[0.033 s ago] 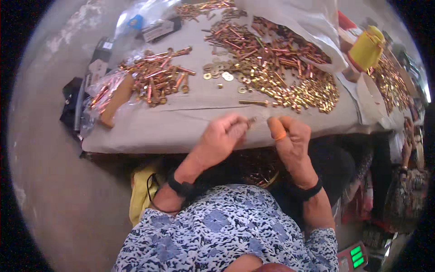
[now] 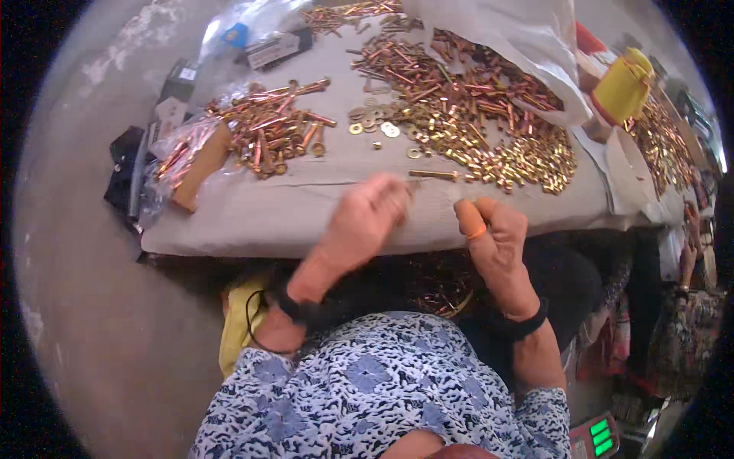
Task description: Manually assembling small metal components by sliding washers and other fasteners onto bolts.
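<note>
My left hand (image 2: 368, 218) hovers above the near part of the covered table, blurred, its fingers curled together. Whatever lies between those fingertips is too smeared to make out. To its right, my right hand (image 2: 495, 233) is closed, with an orange finger cover (image 2: 475, 229) on one digit; anything inside it is hidden. Just beyond the hands lies a single long brass-coloured bolt (image 2: 433, 174). Farther off is a heap of small gold-coloured nuts or sleeves (image 2: 527, 162), beside flat washers (image 2: 372, 117) and a pile of bolts (image 2: 405, 65).
Another pile of bolts (image 2: 279, 126) lies at the left, next to a clear plastic bag (image 2: 172, 157) and a brown cardboard piece (image 2: 202, 168). A white sack (image 2: 505, 30) and a yellow container (image 2: 623, 84) stand at the far right. Green digits glow on a scale (image 2: 596, 440) below.
My left hand has moved left and slightly away from me, apart from my right hand. The small metallic thing at its fingertips no longer shows clearly. My right hand stays nearly in place.
</note>
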The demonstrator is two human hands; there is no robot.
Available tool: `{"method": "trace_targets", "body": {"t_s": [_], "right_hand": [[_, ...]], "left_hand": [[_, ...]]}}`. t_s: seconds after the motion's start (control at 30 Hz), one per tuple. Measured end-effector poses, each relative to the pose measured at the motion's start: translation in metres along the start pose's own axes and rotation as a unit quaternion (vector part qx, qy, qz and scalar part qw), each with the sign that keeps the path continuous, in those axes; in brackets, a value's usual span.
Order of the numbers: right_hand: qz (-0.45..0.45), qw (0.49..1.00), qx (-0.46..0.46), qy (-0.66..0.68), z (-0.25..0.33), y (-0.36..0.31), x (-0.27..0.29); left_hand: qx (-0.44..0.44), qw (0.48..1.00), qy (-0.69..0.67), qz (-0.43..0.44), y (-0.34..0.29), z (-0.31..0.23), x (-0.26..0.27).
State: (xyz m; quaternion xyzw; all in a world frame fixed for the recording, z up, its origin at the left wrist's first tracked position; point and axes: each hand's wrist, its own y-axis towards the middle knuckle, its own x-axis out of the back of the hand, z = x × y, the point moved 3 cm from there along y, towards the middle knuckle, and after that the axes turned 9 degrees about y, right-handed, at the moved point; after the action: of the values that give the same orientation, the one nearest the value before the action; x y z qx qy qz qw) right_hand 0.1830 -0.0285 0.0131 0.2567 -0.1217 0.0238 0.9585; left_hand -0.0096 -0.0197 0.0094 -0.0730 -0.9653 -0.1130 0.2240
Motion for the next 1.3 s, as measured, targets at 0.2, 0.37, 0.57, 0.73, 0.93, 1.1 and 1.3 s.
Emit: {"method": "trace_targets", "body": {"t_s": [0.2,0.37,0.57,0.73,0.93,1.1,1.3], "right_hand": [[0.032,0.997,0.062,-0.022,0.001,-0.003,-0.017],[-0.016,0.996,0.078,-0.037,-0.007,0.003,-0.015],[0.062,0.981,0.141,-0.119,-0.005,0.006,-0.016],[0.047,0.983,0.14,-0.106,-0.007,0.006,-0.015],[-0.015,0.988,0.135,-0.075,-0.013,0.022,-0.018],[0.125,0.964,0.041,-0.233,-0.007,0.053,-0.042],[0.215,0.895,0.036,-0.39,-0.027,0.075,-0.065]], "left_hand": [[-0.156,0.668,0.57,-0.451,0.041,-0.03,0.178],[-0.054,0.908,0.352,-0.22,0.048,-0.021,0.092],[-0.194,0.852,0.484,-0.034,0.041,-0.008,-0.036],[-0.195,0.859,0.472,-0.031,0.043,-0.008,-0.035],[-0.105,0.887,0.435,-0.113,0.018,0.001,0.009],[-0.038,0.943,0.296,-0.148,0.005,-0.008,0.037],[0.034,0.98,0.161,-0.11,0.012,-0.002,0.025]]}}
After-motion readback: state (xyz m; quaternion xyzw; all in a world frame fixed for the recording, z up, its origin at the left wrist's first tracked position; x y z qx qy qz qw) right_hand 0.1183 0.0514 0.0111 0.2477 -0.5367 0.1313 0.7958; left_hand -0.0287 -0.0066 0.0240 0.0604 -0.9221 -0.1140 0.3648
